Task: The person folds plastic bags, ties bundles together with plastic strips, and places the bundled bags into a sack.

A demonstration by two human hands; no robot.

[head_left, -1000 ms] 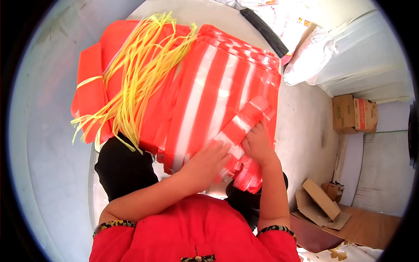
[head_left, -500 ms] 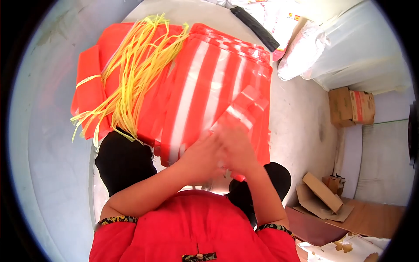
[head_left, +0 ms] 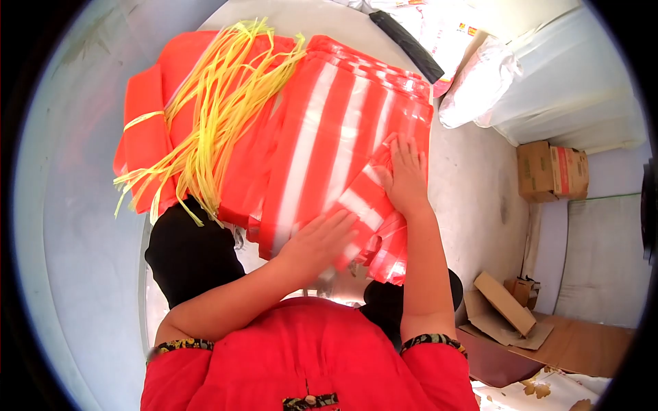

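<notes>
A thick stack of red plastic sheets with white stripes (head_left: 312, 137) lies before me, and on its near right part is a smaller folded striped piece (head_left: 363, 209). My right hand (head_left: 407, 175) rests flat on the far end of that folded piece, fingers stretched out. Nearer to me, my left hand (head_left: 319, 240) is flat at the left side of the piece, its fingers extended and slightly blurred. Loose ends of the piece (head_left: 391, 257) hang over the near edge, beside my right forearm.
Yellow plastic strands (head_left: 219, 116) are spread over red sheets at the left, beside a red bundle tied with a yellow strand (head_left: 145, 123). A black rolled item (head_left: 408, 46) and white sacks (head_left: 480, 82) are at the back right. Cardboard boxes (head_left: 552, 170) stand farther right.
My hands were together over the folded piece and have moved apart. The right one went forward to its far end, the left stayed nearer me. More of the piece now shows.
</notes>
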